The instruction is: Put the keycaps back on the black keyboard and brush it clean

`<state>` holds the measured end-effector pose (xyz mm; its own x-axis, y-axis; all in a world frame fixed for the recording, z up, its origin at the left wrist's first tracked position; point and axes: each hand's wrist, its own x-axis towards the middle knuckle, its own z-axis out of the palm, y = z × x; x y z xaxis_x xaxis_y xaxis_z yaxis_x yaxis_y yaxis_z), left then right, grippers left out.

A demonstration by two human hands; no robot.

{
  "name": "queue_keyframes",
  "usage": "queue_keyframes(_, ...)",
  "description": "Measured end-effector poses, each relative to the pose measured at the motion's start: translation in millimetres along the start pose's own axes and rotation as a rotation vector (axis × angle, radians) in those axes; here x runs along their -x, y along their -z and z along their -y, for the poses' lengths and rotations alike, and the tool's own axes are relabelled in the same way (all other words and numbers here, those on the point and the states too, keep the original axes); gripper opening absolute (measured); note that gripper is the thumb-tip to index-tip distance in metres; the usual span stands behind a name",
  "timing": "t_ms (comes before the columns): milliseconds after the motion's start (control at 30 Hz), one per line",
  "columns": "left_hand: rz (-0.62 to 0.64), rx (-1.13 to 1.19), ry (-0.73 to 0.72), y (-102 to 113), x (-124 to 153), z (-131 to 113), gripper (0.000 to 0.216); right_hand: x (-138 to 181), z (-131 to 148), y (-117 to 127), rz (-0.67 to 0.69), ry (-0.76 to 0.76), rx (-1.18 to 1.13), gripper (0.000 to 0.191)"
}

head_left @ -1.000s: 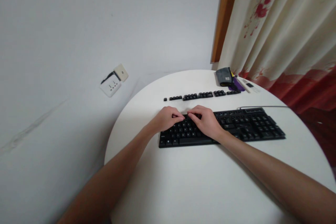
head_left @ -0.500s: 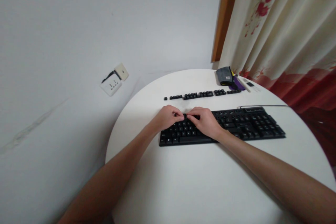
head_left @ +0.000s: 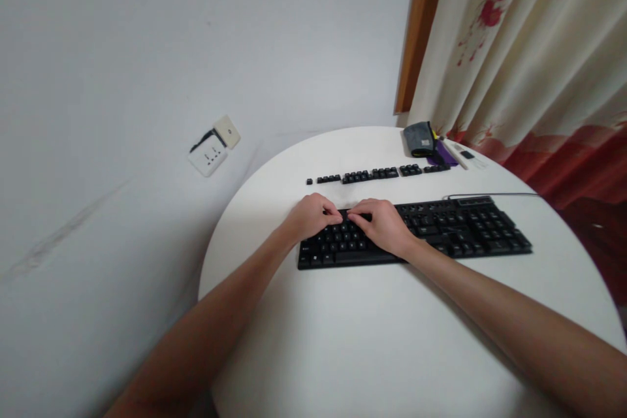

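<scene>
A black keyboard lies on the white round table, its cable running off from the back right. Over its upper left part, my left hand has thumb and fingers drawn together in a pinch. Just to the right, my right hand also pinches, its fingertips at the upper rows of keys and close to the left fingertips. Whatever lies between the fingers of either hand is too small to make out. Behind the keyboard, loose black keycaps sit in a row of several groups.
At the back right lie a folded grey cloth, a purple item and a long white object. A wall with a socket rises at the left. A patterned curtain hangs at the right.
The view has shifted very slightly. Both hands stay at the same place on the keyboard, still pinched, and the row of keycaps looks the same.
</scene>
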<state>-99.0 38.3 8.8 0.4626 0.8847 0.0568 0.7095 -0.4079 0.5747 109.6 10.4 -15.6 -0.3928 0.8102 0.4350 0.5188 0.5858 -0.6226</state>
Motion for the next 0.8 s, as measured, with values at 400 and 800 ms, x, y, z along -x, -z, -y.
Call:
queue_keyframes(400,-0.001,0.026,-0.062,3.8,1.7,-3.2,0.011,0.0,-1.9,-0.9,0.009,-0.045,0.027,0.010)
queue_keyframes(800,0.005,0.036,-0.037,4.9,2.2,-5.9,0.011,-0.1,0.2,-2.2,0.037,-0.002,0.161,0.007)
